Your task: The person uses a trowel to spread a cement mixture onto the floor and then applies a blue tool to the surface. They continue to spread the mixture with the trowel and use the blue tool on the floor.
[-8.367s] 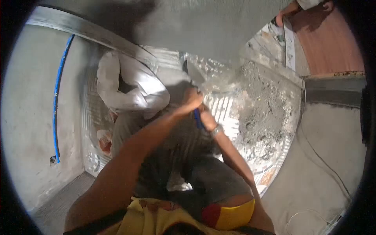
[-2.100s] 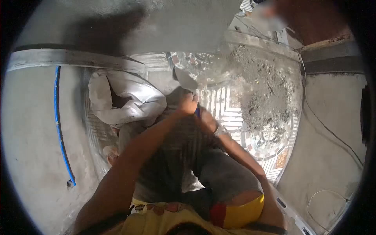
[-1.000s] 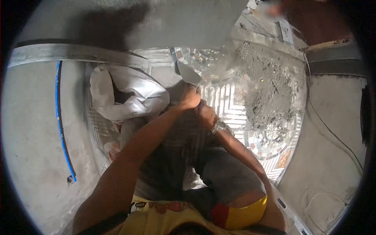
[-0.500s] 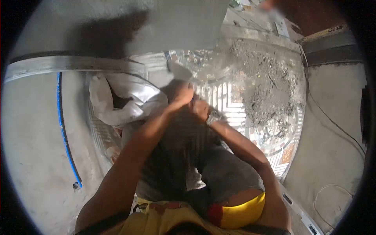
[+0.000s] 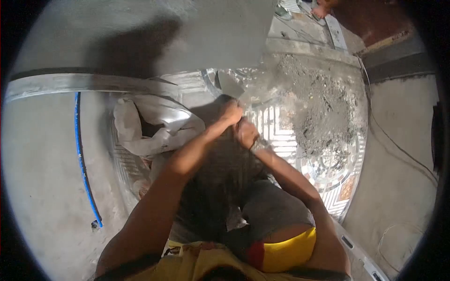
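Note:
Both my hands are closed in fists, one just beyond the other, around the handle of what looks like a shovel. My left hand (image 5: 231, 112) is the farther one, and my right hand (image 5: 246, 134) grips nearer to my body. Past the left fist shows the tool's flat grey blade (image 5: 229, 85), low over the floor; most of the handle is hidden by my fists and shadow. Left of my hands lies a crumpled white sack (image 5: 176, 114) with its mouth rolled open. A spread heap of grey mortar (image 5: 323, 105) covers the floor to their right.
Patterned tile floor (image 5: 272, 124) shows around the mortar. A grey wall (image 5: 225, 33) with a ledge (image 5: 56, 83) stands ahead. Blue conduit (image 5: 81, 159) runs at left. A cable (image 5: 393, 140) and a spirit level (image 5: 358, 255) are at right. Another person's foot (image 5: 321, 11) shows at top right.
Both fists and the blade have moved slightly right, still on the handle. The whole view has shifted a little downward.

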Demonstrator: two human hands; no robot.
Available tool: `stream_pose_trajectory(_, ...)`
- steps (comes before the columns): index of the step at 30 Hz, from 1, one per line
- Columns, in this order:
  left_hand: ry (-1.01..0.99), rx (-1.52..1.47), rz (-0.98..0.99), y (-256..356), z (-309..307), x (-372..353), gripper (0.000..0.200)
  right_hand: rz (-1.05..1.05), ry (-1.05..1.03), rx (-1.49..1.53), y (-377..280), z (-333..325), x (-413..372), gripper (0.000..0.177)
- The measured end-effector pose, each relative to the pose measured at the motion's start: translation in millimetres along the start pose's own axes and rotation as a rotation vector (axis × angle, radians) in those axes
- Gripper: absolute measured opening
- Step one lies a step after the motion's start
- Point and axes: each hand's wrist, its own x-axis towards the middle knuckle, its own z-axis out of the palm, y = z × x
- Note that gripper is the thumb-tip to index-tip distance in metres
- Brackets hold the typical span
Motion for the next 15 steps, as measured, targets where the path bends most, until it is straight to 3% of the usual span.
stream_pose_trajectory(1, 0.104, -0.14, 0.115, -35, 30, 22, 0.043, -0.136, 0.111, -0.102, -1, 9, 1, 0.032)
stream_pose_trajectory(2, 0.157, -0.168, 0.085, -34, 19, 22, 0.042, -0.269, 0.221, -0.203, -3, 13, 5, 0.032)
stream_pose_trajectory(3, 0.195, -0.191, 0.056, -31, 8, 16, 0.042, -0.119, 0.111, -0.132, -39, -14, -2, 0.035)
stream_pose_trajectory(4, 0.216, -0.206, 0.025, -20, -2, 4, 0.041, -0.098, 0.046, -0.145, -39, -24, 3, 0.037)
stream_pose_trajectory(6, -0.272, -0.404, -0.213, 21, -30, -5, 0.041, -0.043, -0.094, -0.158, -29, -34, 5, 0.04)
stream_pose_trajectory(7, -0.206, -0.172, -0.112, 22, -12, -1, 0.04, -0.068, 0.154, -0.273, 40, 13, 11, 0.044)
stream_pose_trajectory(8, -0.123, 0.054, -0.009, 30, 3, 1, 0.039, 0.011, 0.181, -0.238, 32, 12, 3, 0.044)
stream_pose_trajectory(9, 0.0, 0.03, -0.006, 38, 6, -15, 0.04, 0.088, 0.199, -0.204, 22, 9, -9, 0.043)
stream_pose_trajectory(12, 0.008, -0.021, 0.16, -12, 29, 13, 0.041, -0.163, 0.276, -0.074, 7, -1, -8, 0.04)
stream_pose_trajectory(13, 0.005, -0.296, -0.086, 26, -18, -25, 0.037, -0.119, 0.105, -0.156, 7, -7, 0, 0.039)
stream_pose_trajectory(15, -0.23, -0.025, -0.001, 41, -8, -19, 0.034, 0.027, 0.133, -0.126, 9, -12, -10, 0.037)
